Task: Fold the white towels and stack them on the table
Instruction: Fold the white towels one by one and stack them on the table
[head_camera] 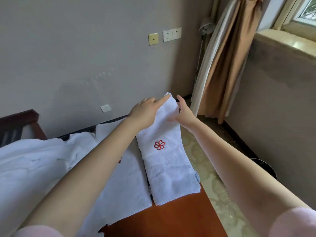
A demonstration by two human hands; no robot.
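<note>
The folded white towel [168,168] lies lengthwise on the brown table [171,219], and its far end at 12 o'clock sits between both hands. The left hand [145,112] lays a straight index finger along that far edge. Its other fingers bend at the knuckles, and I cannot tell whether they pinch the cloth. The right hand [184,112] sets straight, close-held fingers against the towel's right side. A red pinwheel emblem [159,145] is stitched mid-towel. A small edge tag [197,177] at 4 o'clock carries print too small to read. A second folded towel [126,182] lies just beside it at 9 o'clock, with loose white linen [34,161] beyond. Wall sockets [171,35] are at 12 o'clock and a tan curtain [225,65] at 1.
</note>
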